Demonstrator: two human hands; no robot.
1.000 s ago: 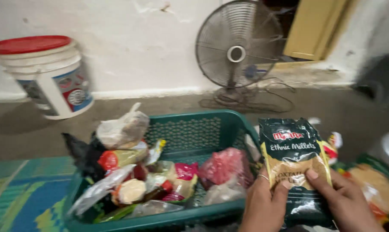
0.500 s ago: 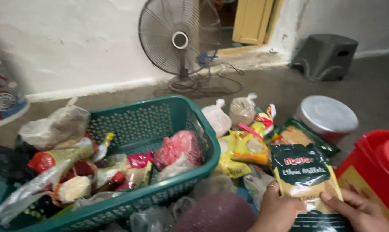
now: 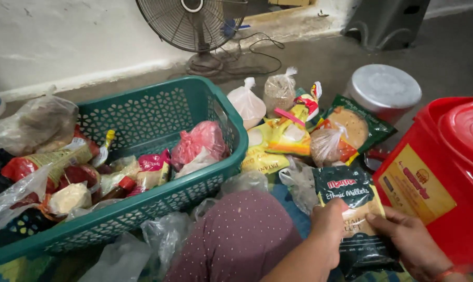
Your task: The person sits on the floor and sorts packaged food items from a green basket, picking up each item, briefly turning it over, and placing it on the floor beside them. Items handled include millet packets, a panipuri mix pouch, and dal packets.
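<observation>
Holding a dark green packet point(image 3: 357, 216) low at 5 o'clock, the left hand point(image 3: 327, 230) and right hand point(image 3: 411, 243) both grip its sides. Other food bags point(image 3: 294, 138) lie at 12 o'clock, a green basket point(image 3: 142, 112) at 10, a red bucket point(image 3: 445, 172) at 3. The packet looks picked out and needs a free spot.

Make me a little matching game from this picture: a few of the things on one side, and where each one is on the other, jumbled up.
Things:
1. dark grain packet
2. pink bag
3. fan
4. red bucket

Places:
A. inside the green basket
B. by the wall, behind the basket
C. held in the left hand and right hand
D. at the right edge, beside the hands

Pairs: 1-C, 2-A, 3-B, 4-D
</observation>
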